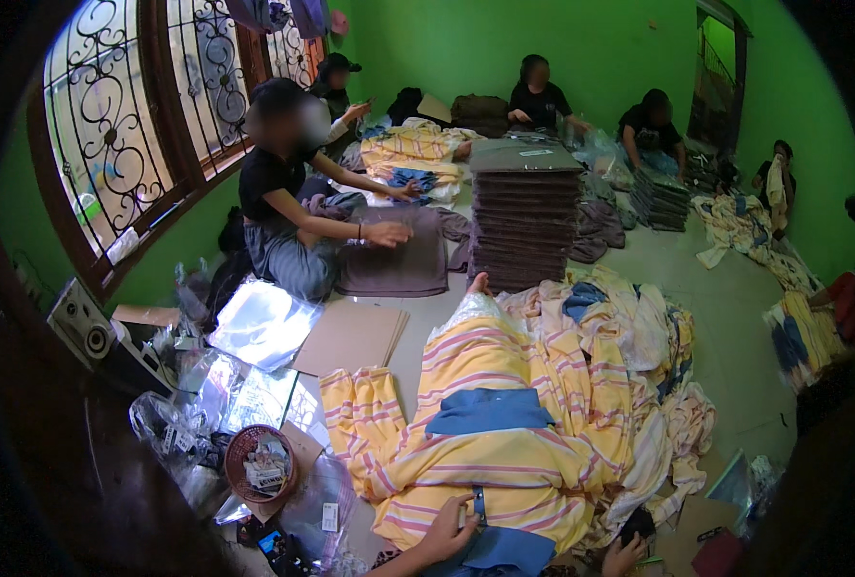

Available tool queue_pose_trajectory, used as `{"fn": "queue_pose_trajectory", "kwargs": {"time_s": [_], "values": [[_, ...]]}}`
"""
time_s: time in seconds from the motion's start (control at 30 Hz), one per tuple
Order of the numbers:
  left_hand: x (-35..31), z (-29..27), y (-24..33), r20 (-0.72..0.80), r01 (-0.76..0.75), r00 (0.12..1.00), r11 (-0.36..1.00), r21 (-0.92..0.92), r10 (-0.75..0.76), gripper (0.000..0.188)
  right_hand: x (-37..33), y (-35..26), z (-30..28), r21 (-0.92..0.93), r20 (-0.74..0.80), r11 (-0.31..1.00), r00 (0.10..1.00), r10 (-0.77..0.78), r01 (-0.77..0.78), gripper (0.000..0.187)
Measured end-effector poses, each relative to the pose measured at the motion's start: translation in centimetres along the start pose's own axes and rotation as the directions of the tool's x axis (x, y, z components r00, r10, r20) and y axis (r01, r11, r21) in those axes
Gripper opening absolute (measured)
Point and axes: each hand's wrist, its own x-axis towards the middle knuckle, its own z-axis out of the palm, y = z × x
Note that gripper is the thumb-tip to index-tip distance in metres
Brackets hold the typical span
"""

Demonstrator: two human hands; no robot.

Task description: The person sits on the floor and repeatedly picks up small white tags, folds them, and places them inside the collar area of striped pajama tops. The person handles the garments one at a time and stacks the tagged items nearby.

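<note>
A yellow shirt (490, 471) with pink and white stripes and blue parts lies spread before me. My left hand (444, 532) comes from the lower edge, its fingers closed at a narrow blue strip on the shirt, beside a blue panel (509, 551). To the right, my right hand (624, 557) is curled near the shirt's lower right side. What it holds is unclear; a dark object (636, 523) is at its fingertips and a thin green edge shows beside it. More striped garments (629, 337) lie heaped beyond and to the right.
At left stand a red-brown basket (238, 460) of paper tags, clear plastic bags (266, 322), cardboard sheets (346, 337) and a speaker (86, 317). Ahead rises a tall stack of packed dark garments (524, 216). A person (283, 192) works over brown cloth; several others sit farther back.
</note>
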Motion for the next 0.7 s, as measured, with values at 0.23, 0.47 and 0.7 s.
{"fn": "queue_pose_trajectory", "kwargs": {"time_s": [0.23,0.47,0.7], "values": [[0.2,-0.1,-0.8,0.15,-0.106,0.984,0.992,0.067,0.095,0.046,1.1,2.8,0.8,0.199,0.177,0.938,0.951,0.252,-0.285,0.021],[-0.3,0.3,-1.2,0.068,-0.04,0.997,0.998,0.048,0.037,0.034,6.0,6.2,0.5,0.208,0.16,0.946,0.962,0.219,-0.25,0.016],[-0.1,0.2,-1.0,0.091,0.007,0.996,0.999,0.045,-0.011,0.033,6.7,3.2,-2.7,0.509,0.189,0.776,0.928,0.32,-0.371,0.01]]}}
